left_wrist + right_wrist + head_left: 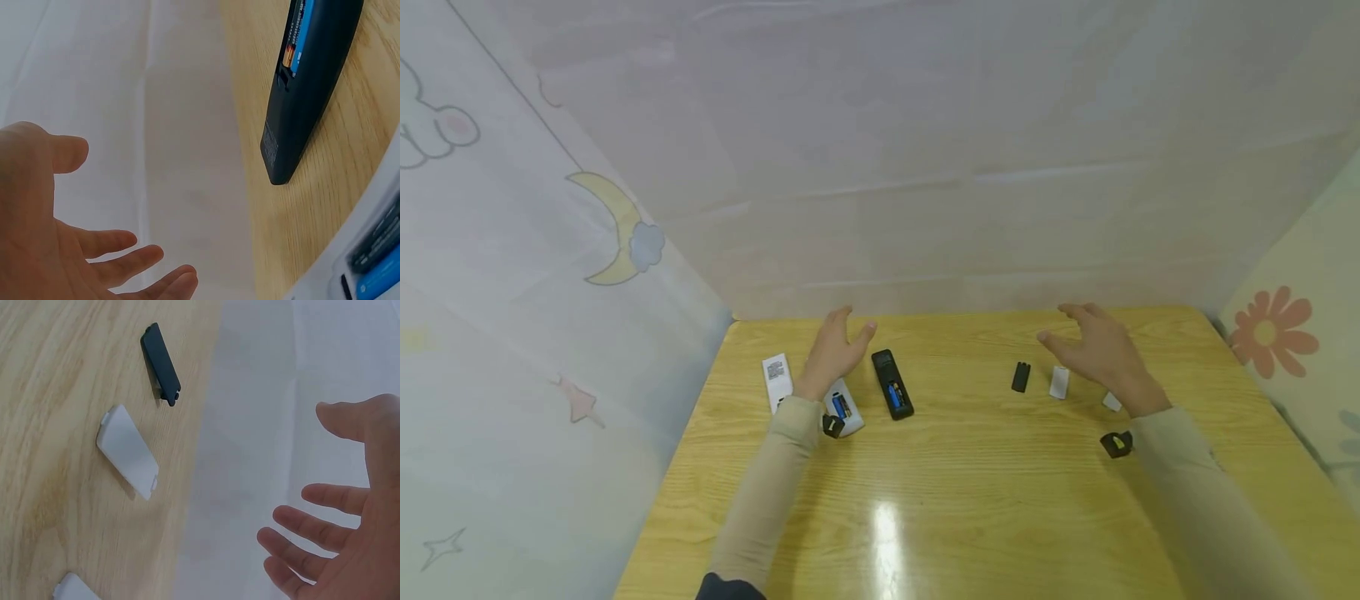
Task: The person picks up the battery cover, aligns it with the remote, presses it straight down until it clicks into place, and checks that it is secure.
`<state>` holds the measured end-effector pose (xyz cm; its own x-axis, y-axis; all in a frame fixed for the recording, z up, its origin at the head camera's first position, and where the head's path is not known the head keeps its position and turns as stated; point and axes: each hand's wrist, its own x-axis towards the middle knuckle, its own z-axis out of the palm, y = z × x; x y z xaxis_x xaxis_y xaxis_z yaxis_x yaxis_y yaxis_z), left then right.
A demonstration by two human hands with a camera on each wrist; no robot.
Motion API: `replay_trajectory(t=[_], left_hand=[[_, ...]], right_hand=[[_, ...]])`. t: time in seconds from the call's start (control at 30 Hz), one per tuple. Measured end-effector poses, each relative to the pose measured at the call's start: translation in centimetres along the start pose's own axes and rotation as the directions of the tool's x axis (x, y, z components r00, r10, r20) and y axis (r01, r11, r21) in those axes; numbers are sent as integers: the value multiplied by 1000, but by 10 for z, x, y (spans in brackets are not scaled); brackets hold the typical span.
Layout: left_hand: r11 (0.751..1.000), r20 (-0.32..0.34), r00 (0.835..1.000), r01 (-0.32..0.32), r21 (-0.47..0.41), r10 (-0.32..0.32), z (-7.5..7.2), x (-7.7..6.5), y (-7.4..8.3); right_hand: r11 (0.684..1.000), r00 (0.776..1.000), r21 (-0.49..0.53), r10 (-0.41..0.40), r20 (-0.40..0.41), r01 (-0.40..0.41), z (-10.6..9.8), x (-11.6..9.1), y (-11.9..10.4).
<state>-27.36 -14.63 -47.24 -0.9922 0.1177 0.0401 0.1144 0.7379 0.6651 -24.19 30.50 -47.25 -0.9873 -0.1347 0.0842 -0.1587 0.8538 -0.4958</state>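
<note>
My left hand (836, 353) hovers over the left group of remotes, fingers spread and holding nothing. Beneath it lies a white remote (852, 422) with batteries in its uncovered compartment, partly hidden by the hand and wrist. Just right of it is a black remote (886, 377), face down, with blue batteries (302, 31) showing. Another white remote (777, 377) lies at the far left, its lower end hidden by the sleeve. My right hand (1101, 352), also empty with fingers apart, is above a white battery cover (1059, 382). Nearby are a black battery cover (161, 364) and a second white cover (1112, 402).
The wooden table (970, 500) ends at a pale draped sheet (925, 208) at the back. Printed side walls stand left and right. A small dark wrist device (1117, 444) sits by the right cuff, and a similar device (832, 426) by the left.
</note>
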Motion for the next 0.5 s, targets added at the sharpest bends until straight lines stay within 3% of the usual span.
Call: replay_trajectory(t=[0.23,0.5], left_hand=[[1000,11,1000,23,-5,-23,7,0,-1],[1000,42,999,6,-24,-5,13,0,-3]], right_hand=[[1000,999,30,6,45,-8,5,-1,-3],[998,999,68,-19,27,18,12,-5,-2]])
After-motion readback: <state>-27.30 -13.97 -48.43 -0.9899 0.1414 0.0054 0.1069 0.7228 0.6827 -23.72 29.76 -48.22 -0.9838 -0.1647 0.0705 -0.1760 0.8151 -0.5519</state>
